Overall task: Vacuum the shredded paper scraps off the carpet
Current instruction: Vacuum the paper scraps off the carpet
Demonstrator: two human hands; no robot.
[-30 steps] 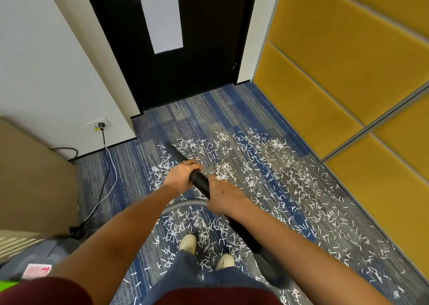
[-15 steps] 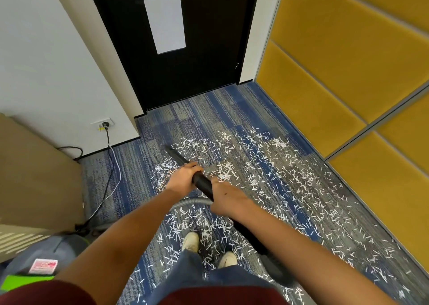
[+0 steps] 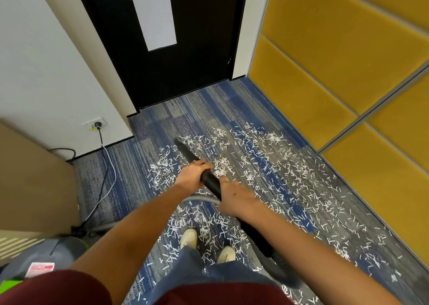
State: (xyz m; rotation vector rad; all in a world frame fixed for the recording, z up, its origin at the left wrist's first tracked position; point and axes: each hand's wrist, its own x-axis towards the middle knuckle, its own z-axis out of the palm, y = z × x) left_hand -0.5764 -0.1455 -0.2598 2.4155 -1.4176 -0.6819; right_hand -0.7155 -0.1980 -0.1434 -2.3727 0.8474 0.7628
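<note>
White shredded paper scraps (image 3: 274, 165) lie scattered over the blue and grey carpet (image 3: 185, 118), from the middle out to the yellow wall and around my shoes. A black vacuum wand (image 3: 210, 181) slants down to the carpet, its nozzle tip (image 3: 180, 143) among the scraps. My left hand (image 3: 191, 177) grips the wand further down. My right hand (image 3: 236, 196) grips it just behind. The grey hose (image 3: 199, 197) loops under my arms toward the left.
The vacuum body (image 3: 46, 256) sits at lower left beside a tan cabinet (image 3: 34, 184). Its cord (image 3: 105, 165) runs to a wall socket (image 3: 97, 124). A black door (image 3: 167, 37) stands ahead. Yellow padded wall panels (image 3: 336, 72) line the right side.
The view has shifted slightly forward and the hands with the wand sit a little higher and further right in it. The grip of both hands is unchanged.
</note>
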